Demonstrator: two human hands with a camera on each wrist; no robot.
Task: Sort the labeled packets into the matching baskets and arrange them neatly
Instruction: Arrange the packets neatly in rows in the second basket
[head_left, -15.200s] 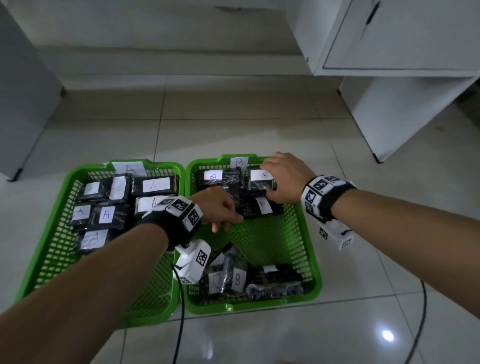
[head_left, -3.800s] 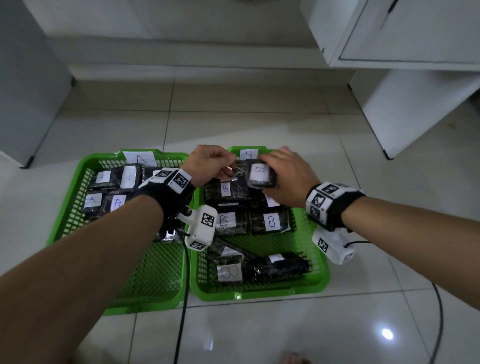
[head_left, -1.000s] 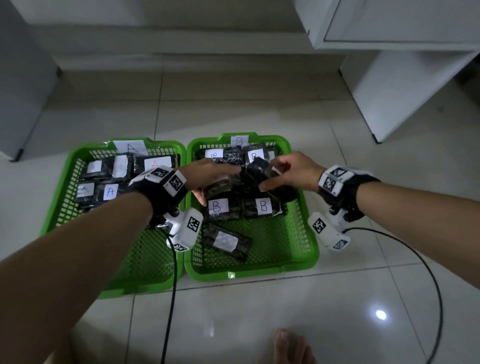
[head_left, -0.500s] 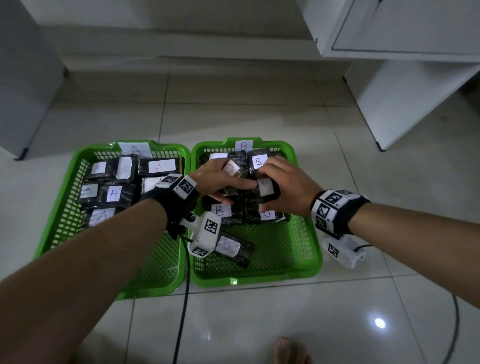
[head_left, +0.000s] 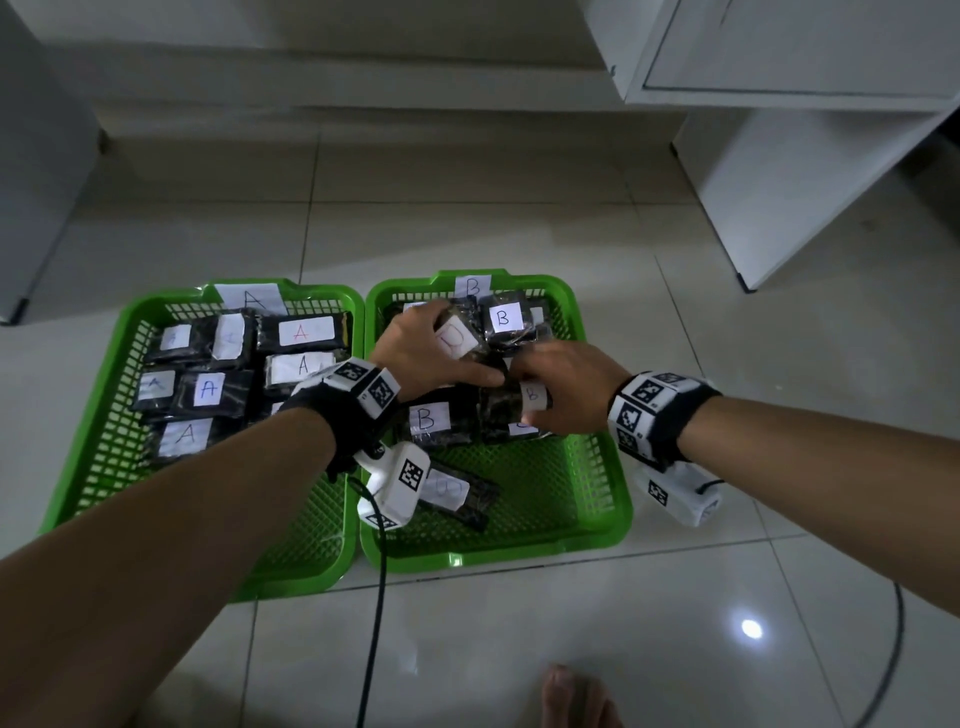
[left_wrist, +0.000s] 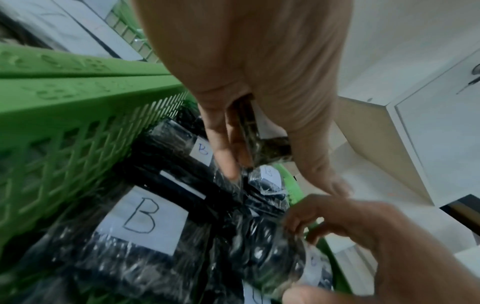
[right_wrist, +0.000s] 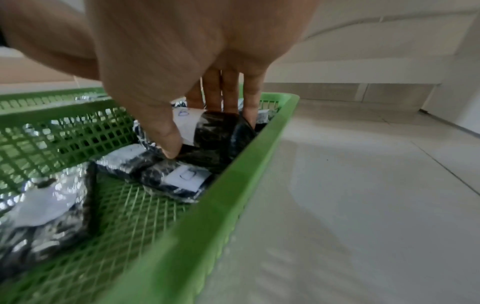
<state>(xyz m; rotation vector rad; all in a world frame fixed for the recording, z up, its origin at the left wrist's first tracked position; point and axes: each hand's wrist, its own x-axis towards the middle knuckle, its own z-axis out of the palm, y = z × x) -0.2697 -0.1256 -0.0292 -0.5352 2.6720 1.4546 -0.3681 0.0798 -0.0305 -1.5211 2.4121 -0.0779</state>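
Note:
Two green baskets stand side by side on the tiled floor. Basket A (head_left: 83, 467) on the left holds several black packets labelled A (head_left: 208, 389). Basket B (head_left: 608, 467) on the right holds packets labelled B. My left hand (head_left: 441, 353) grips a dark packet (head_left: 457, 338) over the far middle of basket B; its fingers (left_wrist: 223, 156) curl round the packet's edge. Beside it, my right hand (head_left: 524, 400) holds another B packet (right_wrist: 207, 129) between thumb and fingers, low over the middle row. One B packet (head_left: 462, 493) lies loose and askew near the front.
A white cabinet (head_left: 779, 156) stands at the back right and a grey unit (head_left: 31, 182) at the back left. Black cables (head_left: 374, 597) trail over the floor in front of the baskets. A bare foot (head_left: 576, 696) shows at the bottom edge.
Over the last second both hands carried their packets toward the far half of basket B. The right hand's packet has sunk a little onto the middle row. The loose front packet has not moved.

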